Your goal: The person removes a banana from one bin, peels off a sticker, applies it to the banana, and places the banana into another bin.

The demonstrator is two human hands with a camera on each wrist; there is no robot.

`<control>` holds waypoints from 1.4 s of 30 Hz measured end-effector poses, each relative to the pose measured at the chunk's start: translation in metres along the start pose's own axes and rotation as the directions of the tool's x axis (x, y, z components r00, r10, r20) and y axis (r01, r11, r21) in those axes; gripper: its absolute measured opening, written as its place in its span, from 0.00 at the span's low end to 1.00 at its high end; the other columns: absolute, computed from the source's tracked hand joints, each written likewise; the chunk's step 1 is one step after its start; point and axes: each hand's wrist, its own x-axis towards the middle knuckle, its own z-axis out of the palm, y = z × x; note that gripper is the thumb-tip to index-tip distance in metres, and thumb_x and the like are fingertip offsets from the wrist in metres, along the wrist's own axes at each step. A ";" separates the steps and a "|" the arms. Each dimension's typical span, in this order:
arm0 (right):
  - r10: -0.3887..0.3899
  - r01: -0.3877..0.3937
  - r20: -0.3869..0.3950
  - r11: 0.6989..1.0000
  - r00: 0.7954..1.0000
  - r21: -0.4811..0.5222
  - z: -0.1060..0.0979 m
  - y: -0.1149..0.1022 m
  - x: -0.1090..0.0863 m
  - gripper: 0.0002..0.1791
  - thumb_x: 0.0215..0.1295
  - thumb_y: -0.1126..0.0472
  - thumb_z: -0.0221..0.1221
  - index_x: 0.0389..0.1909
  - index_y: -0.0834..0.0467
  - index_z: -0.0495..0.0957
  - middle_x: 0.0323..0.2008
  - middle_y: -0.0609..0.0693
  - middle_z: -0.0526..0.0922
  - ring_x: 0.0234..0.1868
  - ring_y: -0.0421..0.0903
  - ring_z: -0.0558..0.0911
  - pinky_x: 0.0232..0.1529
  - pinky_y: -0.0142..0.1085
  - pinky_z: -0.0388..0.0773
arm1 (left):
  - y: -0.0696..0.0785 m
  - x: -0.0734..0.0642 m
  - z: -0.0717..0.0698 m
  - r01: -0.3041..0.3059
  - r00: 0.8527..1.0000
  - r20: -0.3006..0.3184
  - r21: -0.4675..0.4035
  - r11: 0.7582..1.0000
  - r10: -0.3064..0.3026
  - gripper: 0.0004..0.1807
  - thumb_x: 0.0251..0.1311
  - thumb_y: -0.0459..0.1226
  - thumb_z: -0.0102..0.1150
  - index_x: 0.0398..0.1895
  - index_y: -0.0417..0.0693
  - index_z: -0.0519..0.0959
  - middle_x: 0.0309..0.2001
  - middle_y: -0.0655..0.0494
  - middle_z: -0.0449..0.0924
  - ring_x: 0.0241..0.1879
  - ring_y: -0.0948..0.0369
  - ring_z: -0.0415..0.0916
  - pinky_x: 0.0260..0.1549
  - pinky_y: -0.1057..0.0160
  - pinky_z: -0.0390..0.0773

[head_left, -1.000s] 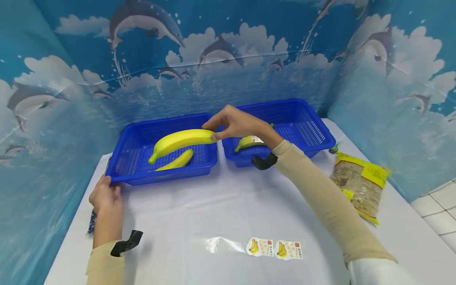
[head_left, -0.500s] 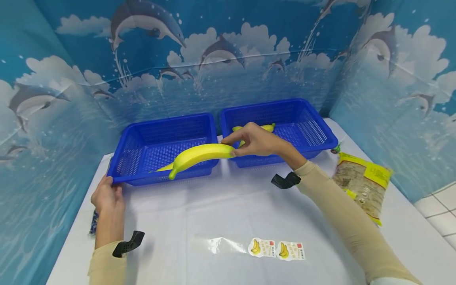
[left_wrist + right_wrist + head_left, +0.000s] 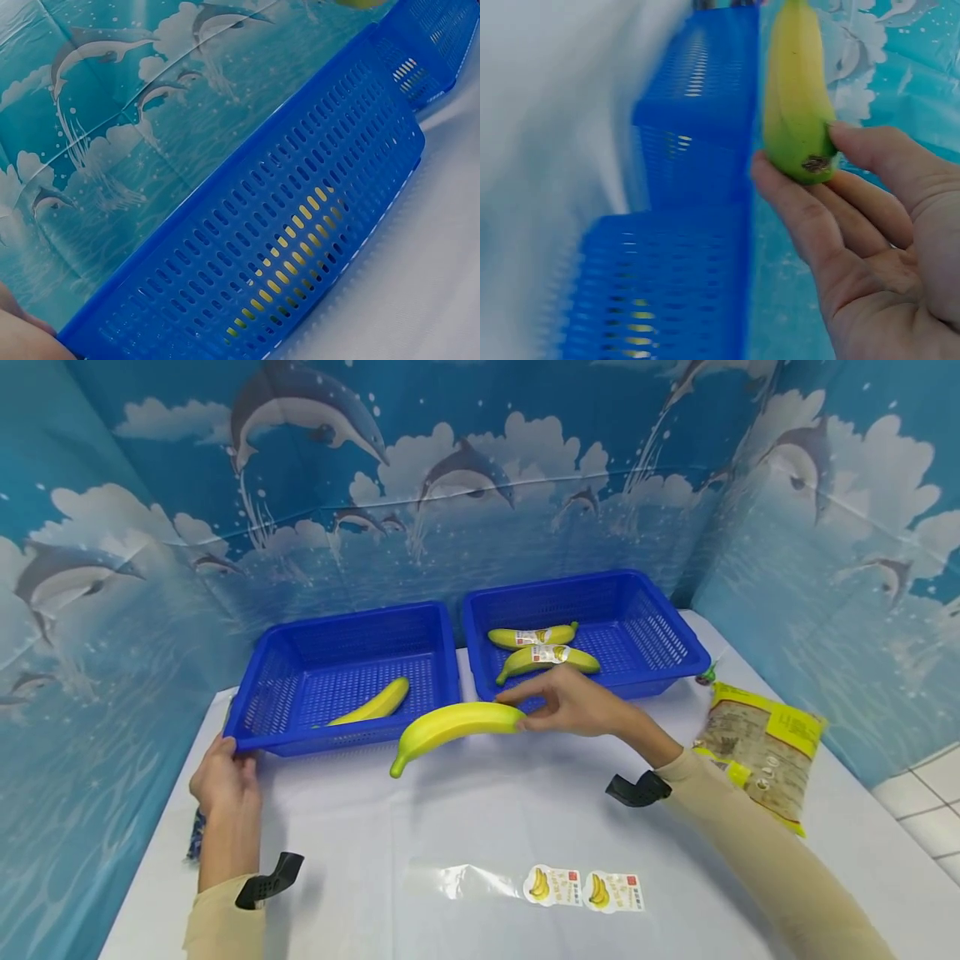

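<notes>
My right hand (image 3: 573,703) pinches a yellow banana (image 3: 453,725) by its greenish blunt end, thumb on one side and fingers on the other. In the head view the banana hangs over the white table in front of the baskets, stem pointing left. The right wrist view shows its dark tip (image 3: 817,163) between thumb and fingers. My left hand (image 3: 227,783) grips the near left corner of the left blue basket (image 3: 352,739). Inside that basket lies one banana (image 3: 378,703). Two bananas with stickers, one behind (image 3: 532,637) and one in front (image 3: 547,662), lie in the right blue basket (image 3: 667,673).
A clear strip (image 3: 465,881) with two banana stickers (image 3: 585,889) lies on the white table (image 3: 360,827). At the right stands a yellow-topped plastic bag (image 3: 761,752). A dark blue item (image 3: 197,835) is partly hidden beside my left wrist. A dolphin-print curtain (image 3: 480,543) rises behind.
My right hand has carried the banana out from over the left basket, toward me and to the right. The stickered bananas have come into full view. My left hand has stayed at the corner.
</notes>
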 end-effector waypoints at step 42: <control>0.086 -0.072 -0.158 0.993 0.984 0.090 0.049 0.065 -0.062 0.25 0.63 0.76 0.72 0.61 0.72 0.83 0.59 0.65 0.87 0.62 0.65 0.84 0.55 0.37 0.87 | 0.002 0.001 0.000 0.017 1.000 0.004 0.054 0.998 -0.017 0.24 0.83 0.35 0.52 0.77 0.55 0.75 0.77 0.60 0.72 0.71 0.64 0.73 0.73 0.68 0.69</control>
